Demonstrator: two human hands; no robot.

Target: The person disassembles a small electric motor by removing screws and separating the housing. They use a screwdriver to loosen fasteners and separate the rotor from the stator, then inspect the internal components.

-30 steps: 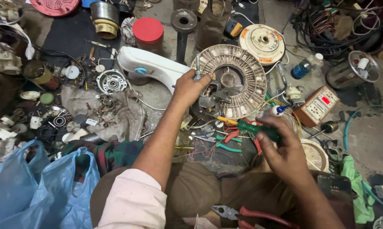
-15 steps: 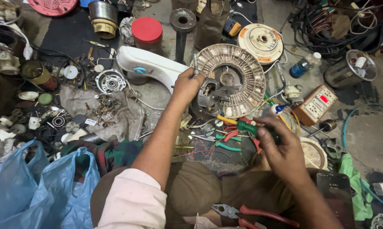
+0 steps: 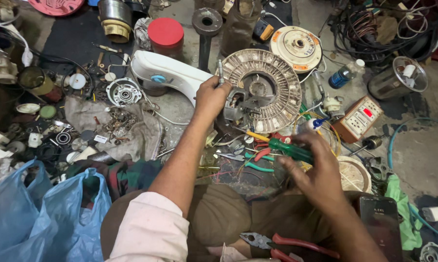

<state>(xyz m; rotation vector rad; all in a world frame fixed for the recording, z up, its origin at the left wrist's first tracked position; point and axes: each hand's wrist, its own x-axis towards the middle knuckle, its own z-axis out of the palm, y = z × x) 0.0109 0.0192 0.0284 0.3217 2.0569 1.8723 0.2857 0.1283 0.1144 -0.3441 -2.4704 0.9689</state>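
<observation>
L hand [image 3: 210,98] grips the rim of a round finned motor housing [image 3: 261,90], fingers curled together over its left edge, w/ a slim metal rod [image 3: 220,71] standing up just above the knuckles. Housing lies on the floor [image 3: 422,155] near the middle of the clutter, a dark motor block at its lower left. R hand [image 3: 314,172] is clamped on a green-handled screwdriver [image 3: 290,150], held low and nearer the person, apart from the housing; its yellow shaft points toward the housing's lower edge. Under the screwdriver lie red- and green-handled pliers [image 3: 257,160] among loose wires. Just left of the L hand: a white curved plastic casing [image 3: 168,73], w/ a red-lidded jar [image 3: 166,35] beyond it. Cream round disc [image 3: 296,47] sits beyond the housing, toward the far edge. Switch board w/ sockets [image 3: 358,118] to the right, a blue plastic bottle [image 3: 344,75] near it. Blue plastic bags [image 3: 39,218] at near left corner. Another red-handled pliers [image 3: 287,242] rests on the person's lap.
</observation>
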